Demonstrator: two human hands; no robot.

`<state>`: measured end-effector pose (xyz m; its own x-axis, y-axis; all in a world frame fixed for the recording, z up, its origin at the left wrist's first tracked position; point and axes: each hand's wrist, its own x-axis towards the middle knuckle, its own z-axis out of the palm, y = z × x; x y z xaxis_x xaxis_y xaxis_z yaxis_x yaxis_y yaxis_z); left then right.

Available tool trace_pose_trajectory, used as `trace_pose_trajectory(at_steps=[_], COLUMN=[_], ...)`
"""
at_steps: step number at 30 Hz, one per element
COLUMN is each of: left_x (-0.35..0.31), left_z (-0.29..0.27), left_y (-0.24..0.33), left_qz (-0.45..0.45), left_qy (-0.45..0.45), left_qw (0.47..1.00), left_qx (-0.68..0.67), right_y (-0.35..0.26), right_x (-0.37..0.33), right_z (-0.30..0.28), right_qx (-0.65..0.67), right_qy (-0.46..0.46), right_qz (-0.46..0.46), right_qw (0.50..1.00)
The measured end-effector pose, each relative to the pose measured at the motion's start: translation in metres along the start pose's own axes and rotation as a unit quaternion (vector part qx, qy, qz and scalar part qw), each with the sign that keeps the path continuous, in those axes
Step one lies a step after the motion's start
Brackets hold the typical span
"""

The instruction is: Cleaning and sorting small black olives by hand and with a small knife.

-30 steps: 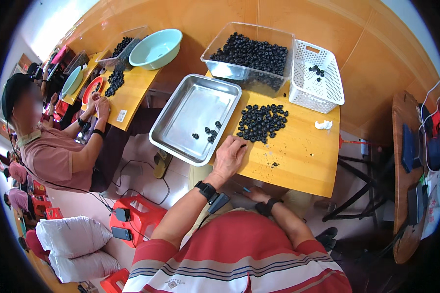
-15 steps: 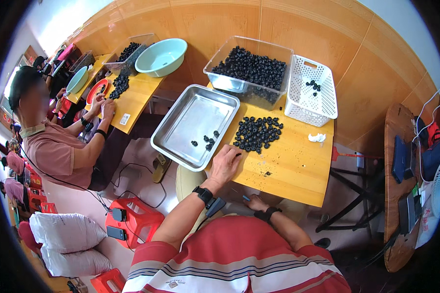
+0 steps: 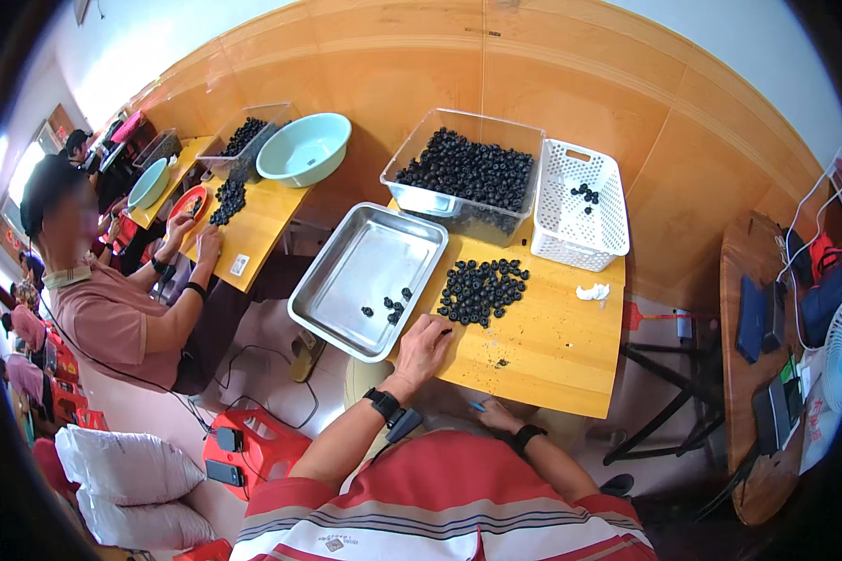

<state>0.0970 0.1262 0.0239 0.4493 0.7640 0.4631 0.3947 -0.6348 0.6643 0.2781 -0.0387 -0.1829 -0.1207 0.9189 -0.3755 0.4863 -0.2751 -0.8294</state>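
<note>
My left hand (image 3: pixel 423 348) rests on the front left corner of the yellow table, fingers curled, with a small black ring-shaped piece (image 3: pixel 446 331) at its fingertips. Just beyond lies a loose pile of black ring-shaped pieces (image 3: pixel 482 292). Low by the table's front edge, my right hand (image 3: pixel 498 414) is closed round a thin tool with a blue end (image 3: pixel 477 407); the rest of the tool is hidden. To the left of my left hand, a metal tray (image 3: pixel 351 271) holds several black pieces at its near right corner.
A clear plastic bin (image 3: pixel 412 208) full of black pieces stands at the back, beside a white perforated basket (image 3: pixel 585 238) with a few. Crumpled white tissue (image 3: pixel 592 292) and dark crumbs lie on the tabletop (image 3: pixel 552 365). At left, a co-worker (image 3: pixel 112 299) sits at another table.
The whole view has tilted up a little, so the tables sit lower in it. My hands have hardly moved against the table. The co-worker's hands have moved apart.
</note>
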Motion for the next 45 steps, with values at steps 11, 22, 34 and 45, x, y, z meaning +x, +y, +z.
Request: trace_pose_trajectory(at_steps=[11,22,34,45], left_x=[0.002,0.001,0.003,-0.001], left_z=[0.002,0.0,-0.004,-0.007], left_y=[-0.005,-0.005,-0.003,0.002], left_qz=[-0.01,0.006,0.022,0.015], left_qy=[-0.005,0.01,-0.003,0.001], left_qw=[0.999,0.998,0.998,0.997], left_qx=[-0.035,-0.063,-0.066,-0.073], right_y=[-0.015,-0.077,-0.138,-0.162], right_x=[-0.032,-0.085,-0.144,-0.155], right_z=[-0.016,-0.056,-0.084,-0.102], right_qx=[-0.049,-0.079,-0.063,0.018], right_qy=[0.076,0.096,0.103,0.252], right_qz=[-0.048,-0.051,-0.045,-0.095], right_qw=[0.995,0.991,0.992,0.963])
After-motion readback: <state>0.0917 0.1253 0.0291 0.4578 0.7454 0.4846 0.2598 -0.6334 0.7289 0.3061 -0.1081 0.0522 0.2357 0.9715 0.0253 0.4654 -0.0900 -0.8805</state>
